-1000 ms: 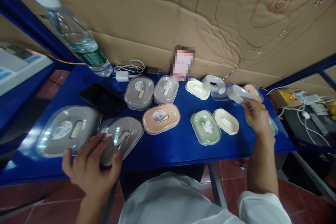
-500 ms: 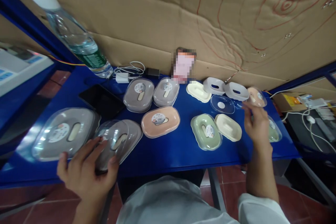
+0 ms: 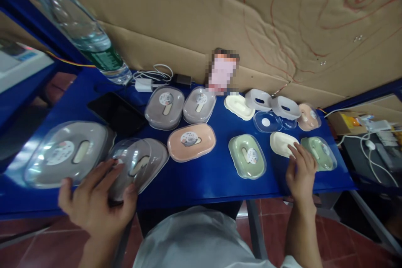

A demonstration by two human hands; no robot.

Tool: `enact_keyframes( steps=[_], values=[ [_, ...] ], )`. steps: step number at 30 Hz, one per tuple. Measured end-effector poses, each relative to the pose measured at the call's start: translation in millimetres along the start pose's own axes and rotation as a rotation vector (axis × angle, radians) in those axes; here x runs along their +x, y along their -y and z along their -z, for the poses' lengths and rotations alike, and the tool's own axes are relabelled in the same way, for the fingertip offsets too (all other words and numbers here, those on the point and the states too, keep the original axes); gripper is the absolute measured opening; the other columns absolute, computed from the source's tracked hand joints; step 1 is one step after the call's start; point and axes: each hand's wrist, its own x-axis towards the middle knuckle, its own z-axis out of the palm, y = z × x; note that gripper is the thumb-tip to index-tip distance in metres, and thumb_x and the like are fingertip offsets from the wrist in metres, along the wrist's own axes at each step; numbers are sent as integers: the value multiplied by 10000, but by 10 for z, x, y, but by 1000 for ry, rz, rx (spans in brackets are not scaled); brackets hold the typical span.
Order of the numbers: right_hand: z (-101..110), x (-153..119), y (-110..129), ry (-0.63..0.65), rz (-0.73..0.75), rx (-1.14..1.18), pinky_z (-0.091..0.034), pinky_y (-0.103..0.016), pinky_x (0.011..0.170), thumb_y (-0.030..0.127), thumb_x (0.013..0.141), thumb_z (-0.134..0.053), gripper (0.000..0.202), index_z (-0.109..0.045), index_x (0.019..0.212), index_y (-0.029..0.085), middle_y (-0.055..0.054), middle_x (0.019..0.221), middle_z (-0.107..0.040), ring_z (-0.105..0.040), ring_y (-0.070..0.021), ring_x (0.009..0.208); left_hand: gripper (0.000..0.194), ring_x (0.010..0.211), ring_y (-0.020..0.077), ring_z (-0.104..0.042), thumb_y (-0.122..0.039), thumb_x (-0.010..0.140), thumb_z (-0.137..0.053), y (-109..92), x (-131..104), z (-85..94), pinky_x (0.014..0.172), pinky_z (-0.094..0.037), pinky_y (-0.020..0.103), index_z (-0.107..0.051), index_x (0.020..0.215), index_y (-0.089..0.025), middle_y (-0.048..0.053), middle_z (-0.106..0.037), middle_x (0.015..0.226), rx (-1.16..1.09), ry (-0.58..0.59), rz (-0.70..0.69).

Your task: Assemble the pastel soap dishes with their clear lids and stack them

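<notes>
My left hand (image 3: 97, 197) lies with spread fingers over the near edge of a grey box with a clear lid (image 3: 125, 167), which overlaps another grey one. My right hand (image 3: 300, 167) touches the near right edge of a cream tray (image 3: 281, 144) with its fingertips; its fingers are apart and nothing is gripped. Just right of that tray sits a green box (image 3: 323, 155), and a second green box (image 3: 248, 157) is to its left. A peach box (image 3: 192, 142) rests in the middle of the blue table (image 3: 201, 180).
Behind are two grey boxes (image 3: 165, 108), a phone (image 3: 222, 71), another cream tray (image 3: 239, 106), white sleeves (image 3: 285, 107), clear lids (image 3: 267, 122) and a peach box (image 3: 309, 117). At left stand a water bottle (image 3: 103, 56), a black tablet (image 3: 114, 113) and a large grey box (image 3: 67, 155).
My right hand has come down and toward me from the clear lids onto the cream tray. That tray now sits farther right, beside the right green box. My left hand has barely moved.
</notes>
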Motion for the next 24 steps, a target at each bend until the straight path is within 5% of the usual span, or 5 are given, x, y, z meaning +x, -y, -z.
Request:
enact_keyframes(
  steps=[3,7,13,21,24],
  values=[
    [42,-14,599,-56,70,241,-529,-521,1053,290,1064,-530,393,-623,1445,313,-92,1286,-730,-688,-301,1228,600,1179,377,-739,-423,860,-670,-3,-13,39,1234,-338,672,-669,1451,-325,92,-759,1356,28,62,42],
    [-64,-41,1145,243,204,187,-415,-602,1179,465,1017,-681,614,-501,1567,259,-155,1458,-650,-617,-355,1347,603,1198,370,-729,-416,852,-670,-31,-1,57,1250,-322,662,-656,1455,-393,66,-755,1360,24,84,99],
    [-121,-18,1004,228,92,336,-400,-623,1223,241,1063,-583,423,-579,1481,305,-113,1492,-618,-549,-322,1446,575,1227,321,-728,-368,889,-680,-61,42,-4,1281,-316,552,-685,1451,-246,91,-738,1406,-10,-12,-25],
    [-210,83,939,367,99,441,-291,-714,1286,263,1078,-555,422,-544,1495,329,-87,1575,-586,-497,-326,1520,541,1217,325,-733,-342,915,-683,-112,77,13,1277,-339,559,-685,1441,-218,124,-752,1369,4,-10,-38],
    [-257,177,907,430,47,489,-381,-676,1258,323,1057,-613,404,-557,1457,323,-98,1589,-568,-470,-330,1539,542,1219,325,-726,-351,918,-680,-116,77,23,1279,-332,563,-679,1445,-225,122,-751,1366,9,-3,-33]
  ],
)
